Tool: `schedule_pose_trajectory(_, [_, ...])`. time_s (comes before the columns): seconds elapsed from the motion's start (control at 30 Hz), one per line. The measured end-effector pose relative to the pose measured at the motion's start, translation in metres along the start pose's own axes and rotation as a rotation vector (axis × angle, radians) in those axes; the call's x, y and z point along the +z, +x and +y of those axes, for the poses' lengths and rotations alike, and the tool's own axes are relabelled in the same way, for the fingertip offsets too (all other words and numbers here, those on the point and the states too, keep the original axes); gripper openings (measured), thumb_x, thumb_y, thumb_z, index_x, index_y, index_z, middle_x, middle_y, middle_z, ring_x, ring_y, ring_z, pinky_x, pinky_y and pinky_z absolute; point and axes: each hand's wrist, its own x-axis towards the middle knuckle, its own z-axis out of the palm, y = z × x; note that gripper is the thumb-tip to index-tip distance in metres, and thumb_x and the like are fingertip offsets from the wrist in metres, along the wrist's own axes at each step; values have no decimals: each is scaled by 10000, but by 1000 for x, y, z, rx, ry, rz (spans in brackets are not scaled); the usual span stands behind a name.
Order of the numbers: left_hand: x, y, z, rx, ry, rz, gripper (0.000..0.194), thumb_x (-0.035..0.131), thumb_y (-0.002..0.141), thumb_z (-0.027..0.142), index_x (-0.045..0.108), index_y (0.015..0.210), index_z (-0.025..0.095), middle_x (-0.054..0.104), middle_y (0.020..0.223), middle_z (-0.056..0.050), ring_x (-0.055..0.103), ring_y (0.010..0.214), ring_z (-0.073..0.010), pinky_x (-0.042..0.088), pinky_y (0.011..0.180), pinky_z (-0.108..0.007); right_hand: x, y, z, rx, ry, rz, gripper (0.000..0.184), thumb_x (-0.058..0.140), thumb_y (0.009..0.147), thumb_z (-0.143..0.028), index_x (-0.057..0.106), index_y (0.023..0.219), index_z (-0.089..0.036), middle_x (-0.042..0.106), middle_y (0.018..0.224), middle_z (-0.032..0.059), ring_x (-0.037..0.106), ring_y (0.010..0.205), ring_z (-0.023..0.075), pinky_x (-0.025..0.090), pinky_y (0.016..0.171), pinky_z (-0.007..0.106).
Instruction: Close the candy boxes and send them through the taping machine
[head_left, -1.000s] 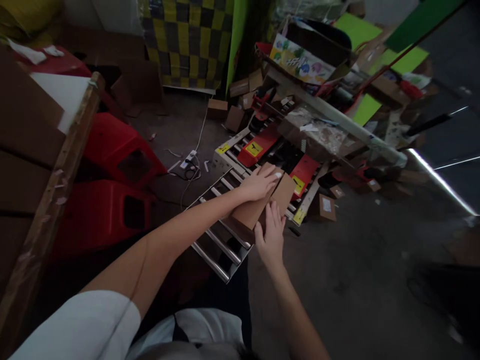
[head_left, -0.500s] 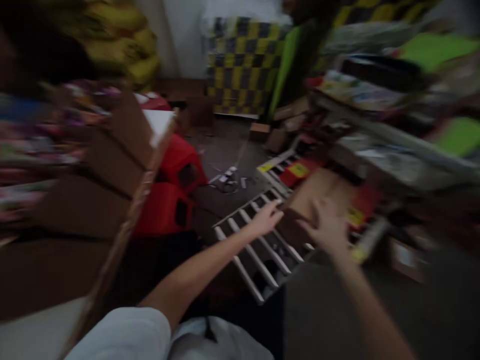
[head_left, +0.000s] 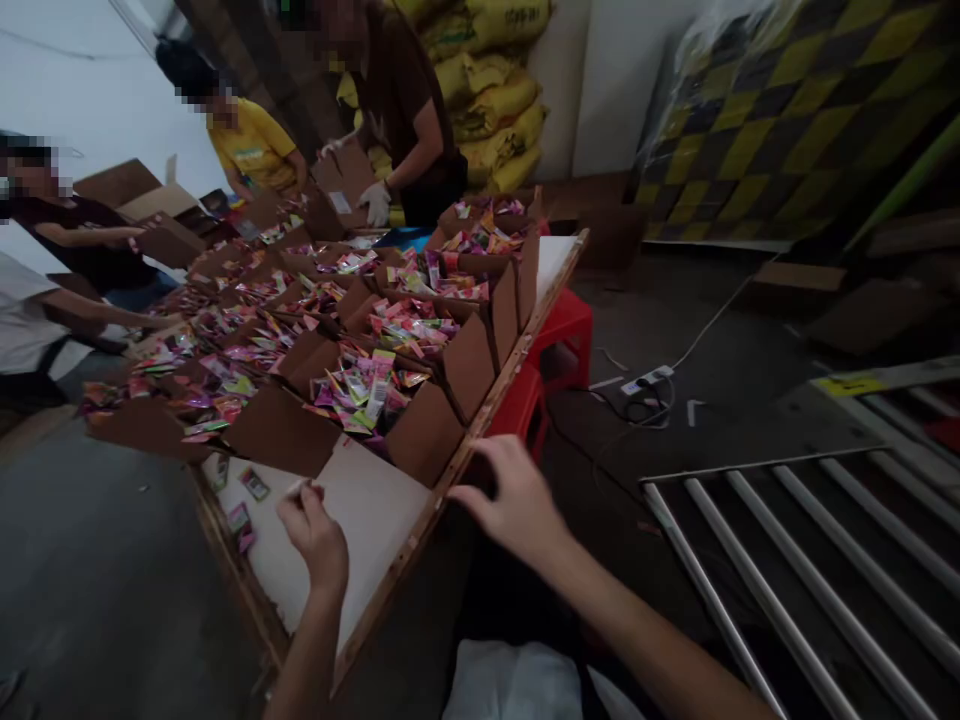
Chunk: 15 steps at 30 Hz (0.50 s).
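My left hand [head_left: 316,540] is held over the near corner of the white tabletop [head_left: 382,505], its fingers curled together. A small pale bit shows at its fingertips, too small to name. My right hand [head_left: 521,500] is by the table's wooden edge [head_left: 420,535], thumb and fingers apart, with nothing in it. Ahead of both hands stands an open cardboard box [head_left: 424,430] full of small colourful packets [head_left: 367,385]. A few loose packets [head_left: 255,484] lie on the tabletop left of my left hand.
Several more packet-filled boxes [head_left: 450,325] cover the table. Co-workers stand at its far side, one in gloves holding a carton [head_left: 345,185]. Red stools [head_left: 566,340] sit beneath the edge. On the right are a roller conveyor [head_left: 780,540] and a power strip [head_left: 649,380] with cables.
The view has swung left from the conveyor to the table. My hands have left the cardboard box on the rollers, and my left fingers have curled.
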Motion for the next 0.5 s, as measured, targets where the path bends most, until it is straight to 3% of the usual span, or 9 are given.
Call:
schedule_pose_trajectory(0.07, [15, 40, -18, -260, -66, -11, 98, 436, 860, 265, 491, 849, 185, 521, 790, 16, 518, 732, -117, 429, 750, -260, 40, 29, -48, -76, -49, -103, 495, 690, 754, -478, 544, 1126, -186, 554, 1037, 101, 539, 956, 242, 480, 808, 372])
schedule_pose_trajectory(0.13, [36, 69, -33, -484, -117, -136, 138, 404, 872, 242, 509, 816, 170, 538, 756, 7, 519, 691, -114, 431, 731, -259, 68, 55, -78, -125, -224, -164, 318, 628, 821, -404, 574, 1049, -189, 540, 1002, 95, 524, 912, 235, 446, 747, 351])
schedule_pose_trajectory(0.2, [57, 87, -42, -612, -154, -286, 203, 373, 883, 229, 530, 777, 157, 559, 712, -11, 535, 662, -124, 447, 722, -271, 78, 70, -83, -167, -352, -196, 145, 548, 876, -303, 590, 966, -197, 530, 972, 82, 513, 874, 217, 401, 702, 326])
schedule_pose_trajectory(0.33, [86, 104, -41, -718, -257, -491, 285, 310, 914, 236, 559, 791, 172, 616, 724, -8, 577, 714, -139, 488, 753, -287, 57, 60, -56, -213, -314, -205, 98, 584, 858, -302, 582, 868, -204, 505, 919, 42, 483, 816, 180, 345, 663, 290])
schedule_pose_trajectory(0.43, [88, 116, -30, -706, -283, -571, 316, 293, 926, 279, 574, 818, 183, 637, 685, 18, 592, 721, -149, 517, 774, -323, 37, 40, -34, -225, -161, -176, 135, 628, 833, -299, 556, 782, -198, 460, 856, 16, 451, 771, 151, 337, 660, 261])
schedule_pose_trajectory(0.5, [80, 122, -19, -611, -278, -565, 292, 299, 911, 231, 576, 828, 185, 609, 583, 31, 584, 663, -148, 534, 778, -360, 30, 29, -26, -226, -47, -129, 163, 653, 814, -267, 532, 737, -190, 427, 831, 5, 433, 746, 136, 342, 651, 243])
